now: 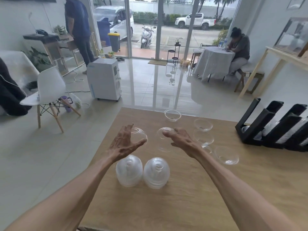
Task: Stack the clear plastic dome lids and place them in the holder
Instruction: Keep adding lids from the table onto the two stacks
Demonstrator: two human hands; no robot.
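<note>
Two stacks of clear dome lids stand near me on the wooden table [191, 205]: a left stack [129, 170] and a right stack [156, 173]. My left hand [125, 141] holds a single dome lid [140, 134] above the table. My right hand [181, 139] pinches another dome lid [164, 133] by its top. Several loose lids lie upturned to the right, such as one at the far edge [172, 115] and one nearer [226, 155]. The black holder [260, 124] stands at the table's right, with lid stacks inside it.
Beyond the table's far edge is a tiled floor with a white chair [50, 90] and a white appliance [104, 79]. One person stands at the back left, another sits at a round table at the back right.
</note>
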